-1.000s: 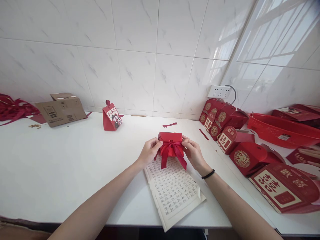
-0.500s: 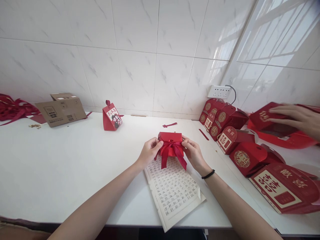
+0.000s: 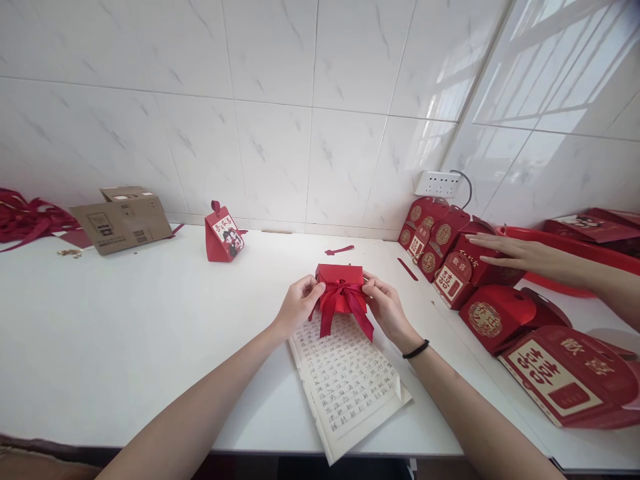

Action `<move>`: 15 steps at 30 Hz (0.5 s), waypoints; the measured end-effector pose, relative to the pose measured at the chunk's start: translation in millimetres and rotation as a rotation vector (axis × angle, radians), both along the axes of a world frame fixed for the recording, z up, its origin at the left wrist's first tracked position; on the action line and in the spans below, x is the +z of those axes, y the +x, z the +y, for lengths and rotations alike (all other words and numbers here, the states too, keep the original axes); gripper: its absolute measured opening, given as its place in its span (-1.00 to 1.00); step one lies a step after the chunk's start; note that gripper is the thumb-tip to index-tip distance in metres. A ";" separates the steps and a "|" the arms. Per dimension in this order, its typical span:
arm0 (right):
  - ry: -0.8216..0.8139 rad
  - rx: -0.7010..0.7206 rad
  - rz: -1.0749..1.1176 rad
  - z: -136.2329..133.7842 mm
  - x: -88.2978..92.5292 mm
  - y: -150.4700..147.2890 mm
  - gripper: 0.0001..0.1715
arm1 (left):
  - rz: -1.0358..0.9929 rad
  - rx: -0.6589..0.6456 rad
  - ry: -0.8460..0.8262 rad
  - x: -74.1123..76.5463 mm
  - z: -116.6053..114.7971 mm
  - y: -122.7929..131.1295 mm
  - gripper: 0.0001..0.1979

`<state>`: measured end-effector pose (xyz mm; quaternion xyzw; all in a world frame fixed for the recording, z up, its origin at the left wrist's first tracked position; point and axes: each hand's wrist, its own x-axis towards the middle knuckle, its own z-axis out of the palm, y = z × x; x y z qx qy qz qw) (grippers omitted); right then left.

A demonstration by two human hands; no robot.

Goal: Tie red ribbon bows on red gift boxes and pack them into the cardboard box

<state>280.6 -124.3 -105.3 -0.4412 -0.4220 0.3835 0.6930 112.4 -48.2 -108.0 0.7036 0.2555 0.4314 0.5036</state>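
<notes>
The single head view looks forward and down from above the near edge of the table (image 3: 140, 333), across its top to the tiled wall (image 3: 270, 153) beyond.

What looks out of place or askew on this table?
The handwritten paper lies askew, its lowest corner poking past the front edge of the table and another corner curled. A ribbon scrap and a red strip lie loose, like offcuts, near the red box in the left hand and right hand.

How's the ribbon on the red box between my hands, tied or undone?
Tied: the burgundy ribbon forms a bow on the red box, its two tails splayed downward.
</notes>
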 end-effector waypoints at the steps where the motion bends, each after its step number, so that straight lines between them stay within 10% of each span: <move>1: 0.000 -0.004 -0.005 0.1 0.1 0.0 -0.65 | 0.002 -0.001 0.000 -0.5 0.4 0.2 -0.67; 15: 0.024 -0.207 -0.199 -0.3 -6.2 -5.5 -0.63 | 0.038 0.076 0.078 2.7 -0.5 -1.1 -0.68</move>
